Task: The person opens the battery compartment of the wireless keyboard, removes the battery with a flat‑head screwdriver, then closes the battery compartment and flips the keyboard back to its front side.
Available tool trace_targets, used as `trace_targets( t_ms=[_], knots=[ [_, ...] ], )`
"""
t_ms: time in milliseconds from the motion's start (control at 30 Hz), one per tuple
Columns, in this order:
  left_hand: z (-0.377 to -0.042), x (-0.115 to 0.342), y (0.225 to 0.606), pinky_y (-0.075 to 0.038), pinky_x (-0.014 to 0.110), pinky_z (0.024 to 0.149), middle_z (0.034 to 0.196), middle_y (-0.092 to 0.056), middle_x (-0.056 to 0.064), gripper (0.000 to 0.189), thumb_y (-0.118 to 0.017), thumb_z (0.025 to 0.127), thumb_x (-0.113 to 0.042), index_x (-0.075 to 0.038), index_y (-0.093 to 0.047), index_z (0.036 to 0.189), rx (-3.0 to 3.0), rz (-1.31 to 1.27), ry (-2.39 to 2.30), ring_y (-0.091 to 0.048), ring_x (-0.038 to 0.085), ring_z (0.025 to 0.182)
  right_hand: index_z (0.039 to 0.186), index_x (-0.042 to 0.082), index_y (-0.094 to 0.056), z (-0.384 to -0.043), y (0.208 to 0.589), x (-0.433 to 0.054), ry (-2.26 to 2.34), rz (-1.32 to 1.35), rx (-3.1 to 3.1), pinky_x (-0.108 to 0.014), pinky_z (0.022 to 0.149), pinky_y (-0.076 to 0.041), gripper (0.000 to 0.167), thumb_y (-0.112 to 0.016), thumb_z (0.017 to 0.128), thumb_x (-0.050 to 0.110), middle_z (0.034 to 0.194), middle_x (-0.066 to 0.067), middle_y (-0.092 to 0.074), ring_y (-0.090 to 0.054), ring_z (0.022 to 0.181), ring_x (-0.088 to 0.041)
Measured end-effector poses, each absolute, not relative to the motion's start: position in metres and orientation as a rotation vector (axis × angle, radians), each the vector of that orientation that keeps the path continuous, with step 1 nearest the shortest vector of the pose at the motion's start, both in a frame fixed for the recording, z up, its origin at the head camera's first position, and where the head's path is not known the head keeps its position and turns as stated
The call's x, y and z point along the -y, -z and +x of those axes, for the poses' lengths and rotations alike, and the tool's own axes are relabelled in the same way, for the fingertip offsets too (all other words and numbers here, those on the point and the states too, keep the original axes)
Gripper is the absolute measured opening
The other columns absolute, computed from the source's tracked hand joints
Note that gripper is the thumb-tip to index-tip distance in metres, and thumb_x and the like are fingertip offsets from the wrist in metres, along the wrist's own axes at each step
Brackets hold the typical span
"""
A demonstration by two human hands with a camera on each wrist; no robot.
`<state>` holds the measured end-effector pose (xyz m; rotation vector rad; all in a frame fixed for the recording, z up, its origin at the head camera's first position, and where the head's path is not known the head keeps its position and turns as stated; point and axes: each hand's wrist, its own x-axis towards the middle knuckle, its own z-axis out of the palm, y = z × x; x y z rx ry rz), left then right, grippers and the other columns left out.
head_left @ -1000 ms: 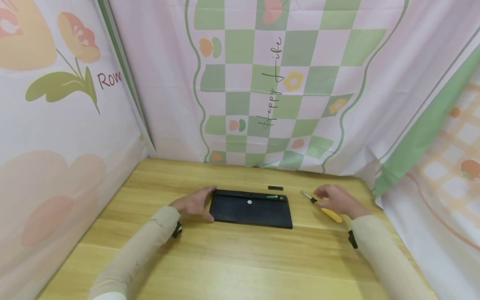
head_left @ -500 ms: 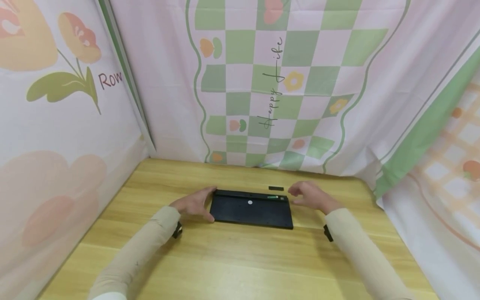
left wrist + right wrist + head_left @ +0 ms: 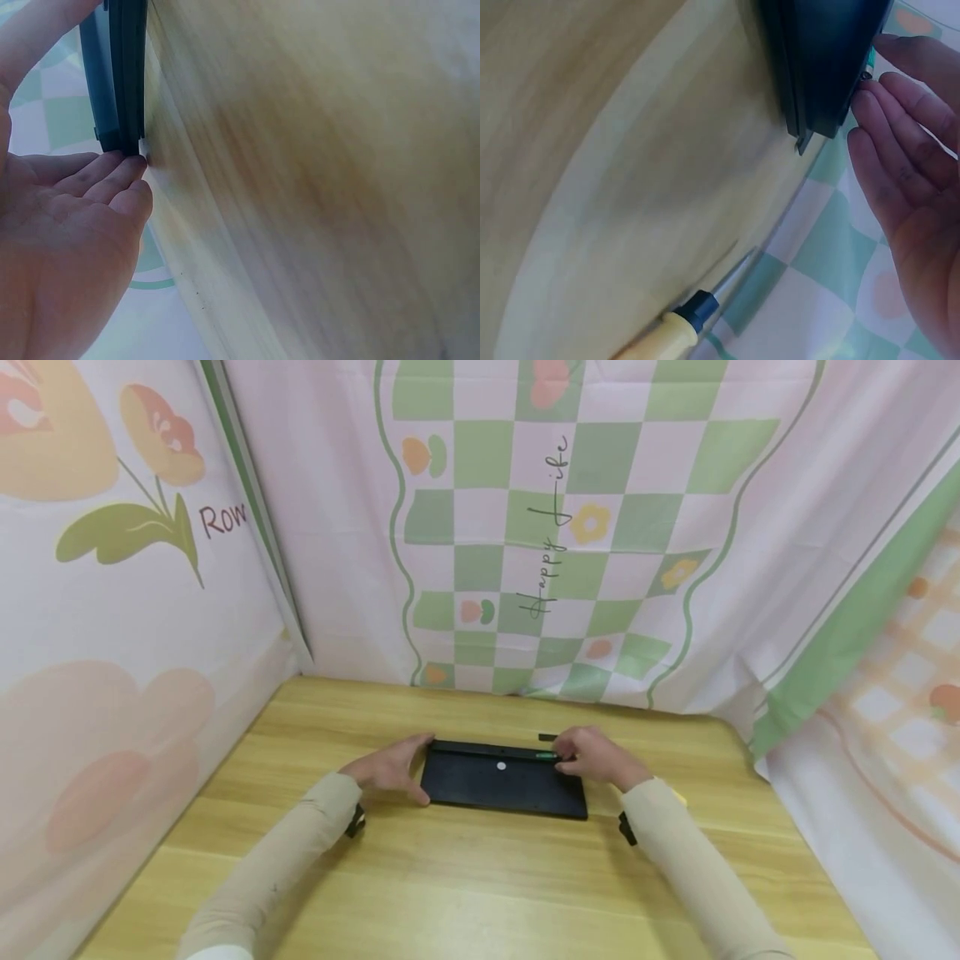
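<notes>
A black keyboard lies underside up on the table, a round white sticker on it. Near its far right corner, a green-wrapped battery sits in an uncovered compartment. My left hand grips the keyboard's left end, thumb at the near corner, fingertips at the far one. At the battery's right end, the thumb and fingertips of my right hand close in and hide that end. In the right wrist view the battery shows between thumb and fingertips. A small black cover lies just beyond the keyboard.
A screwdriver with a yellow handle lies right of the keyboard; in the head view the right sleeve mostly hides it. Patterned curtains rise along the back and sides of the wooden table.
My right hand has moved left, from beside the screwdriver to the battery compartment, and its fingers have come together there. The left hand and the keyboard have stayed put.
</notes>
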<state>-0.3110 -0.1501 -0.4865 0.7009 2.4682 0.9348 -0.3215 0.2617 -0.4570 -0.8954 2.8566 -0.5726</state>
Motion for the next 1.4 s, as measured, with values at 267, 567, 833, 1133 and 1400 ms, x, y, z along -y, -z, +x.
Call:
trace_targets(
  t_ms=[267,567,833,1133,1400],
  knots=[
    [-0.311,0.149,0.487,-0.022,0.057,0.134,0.178,-0.014,0.017,0.126,-0.096,0.079,-0.029,-0.005,-0.012,0.170,-2.460,0.683,-0.949,-0.017,0.038,0.164,0.108,0.000,-0.077,-0.325,0.464,-0.258,0.633,-0.817,-2.881,-0.034,0.077,-0.065,0.018,-0.079,0.093,0.010,0.097,-0.010,-0.079,-0.074,0.086,-0.018],
    [-0.313,0.150,0.488,-0.023,0.056,0.134,0.178,-0.014,0.016,0.126,-0.096,0.078,-0.028,-0.006,-0.012,0.170,-2.454,0.681,-0.954,-0.017,0.038,0.164,0.094,0.004,-0.078,-0.334,0.464,-0.253,0.651,-0.817,-2.894,-0.039,0.078,-0.065,0.008,-0.082,0.092,0.011,0.090,-0.009,-0.080,-0.075,0.086,-0.022],
    [-0.313,0.149,0.489,-0.023,0.056,0.134,0.178,-0.013,0.018,0.125,-0.095,0.080,-0.027,-0.004,-0.012,0.170,-2.458,0.698,-0.954,-0.017,0.039,0.164,0.097,0.009,-0.078,-0.336,0.460,-0.257,0.631,-0.743,-2.837,-0.037,0.077,-0.063,0.004,-0.079,0.095,0.013,0.093,-0.004,-0.079,-0.073,0.085,-0.016],
    [-0.311,0.149,0.486,-0.024,0.056,0.134,0.178,-0.013,0.018,0.124,-0.095,0.081,-0.027,-0.005,-0.011,0.170,-2.454,0.693,-0.957,-0.017,0.038,0.164,0.100,0.007,-0.077,-0.339,0.452,-0.273,0.640,-0.746,-2.843,-0.040,0.080,-0.063,0.005,-0.075,0.097,0.011,0.096,-0.006,-0.078,-0.073,0.089,-0.019],
    [-0.310,0.149,0.487,-0.023,0.055,0.134,0.178,-0.013,0.018,0.125,-0.095,0.080,-0.027,-0.004,-0.011,0.170,-2.452,0.692,-0.965,-0.018,0.039,0.164,0.098,0.005,-0.079,-0.344,0.444,-0.292,0.614,-0.765,-2.940,-0.043,0.081,-0.065,0.006,-0.077,0.095,0.009,0.093,-0.007,-0.080,-0.074,0.088,-0.021]
  ],
)
